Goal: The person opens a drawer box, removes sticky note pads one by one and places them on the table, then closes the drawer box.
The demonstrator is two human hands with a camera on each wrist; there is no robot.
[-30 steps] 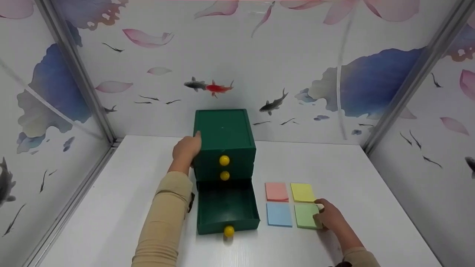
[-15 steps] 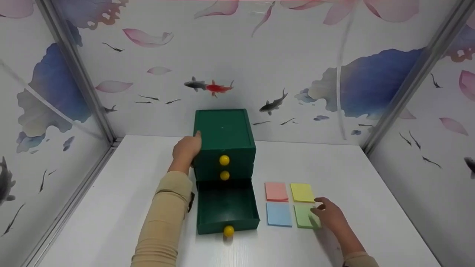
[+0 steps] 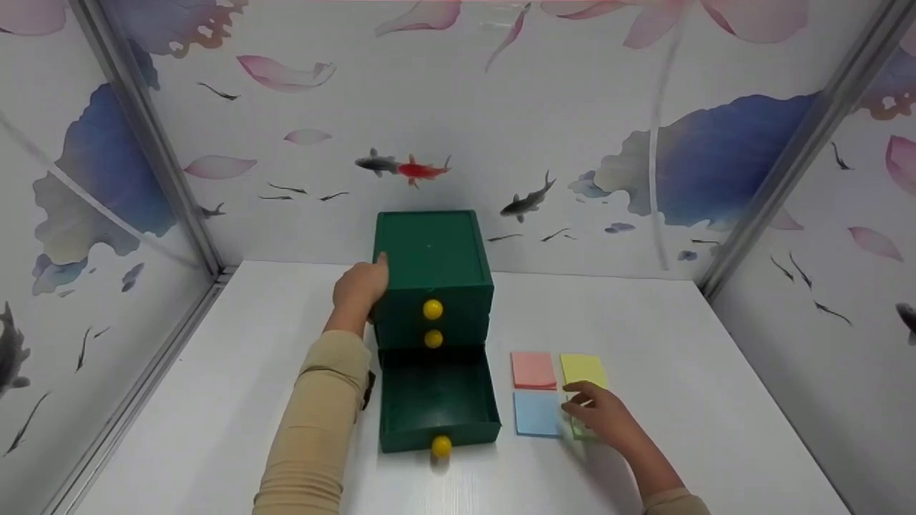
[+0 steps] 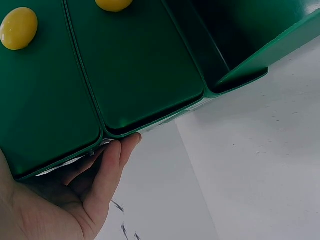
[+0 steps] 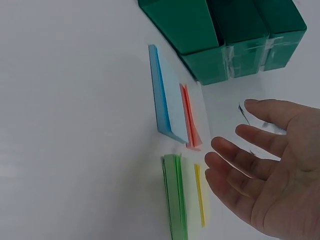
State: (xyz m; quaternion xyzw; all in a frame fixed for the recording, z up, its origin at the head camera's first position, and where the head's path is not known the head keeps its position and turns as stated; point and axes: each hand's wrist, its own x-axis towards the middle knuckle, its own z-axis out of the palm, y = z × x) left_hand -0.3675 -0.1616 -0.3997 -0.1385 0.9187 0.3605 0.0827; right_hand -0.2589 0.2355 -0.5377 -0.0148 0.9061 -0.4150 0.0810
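Note:
A green drawer cabinet [image 3: 429, 247] with yellow knobs stands at the back of the table, its bottom drawer [image 3: 440, 400] pulled out. My left hand [image 3: 359, 286] holds the cabinet's left side, thumb over the top edge; in the left wrist view its fingertips [image 4: 117, 155] touch the side wall. My right hand [image 3: 600, 415] hovers over the green sticky-note pad [image 3: 583, 430], partly covering it. Its fingers are relaxed and hold nothing. Beside the green pad lies a blue pad [image 3: 538, 413]; behind them are a pink pad [image 3: 533, 370] and a yellow pad [image 3: 582, 368].
The white table [image 3: 236, 400] is bounded by printed panels at the back and both sides. A metal post [image 3: 773, 150] marks the back right corner. The pulled-out drawer sticks forward, just left of the pads.
My right hand has let go at the green pad's right edge, lifted off and moved left over it toward the blue pad. The left hand has stayed in place.

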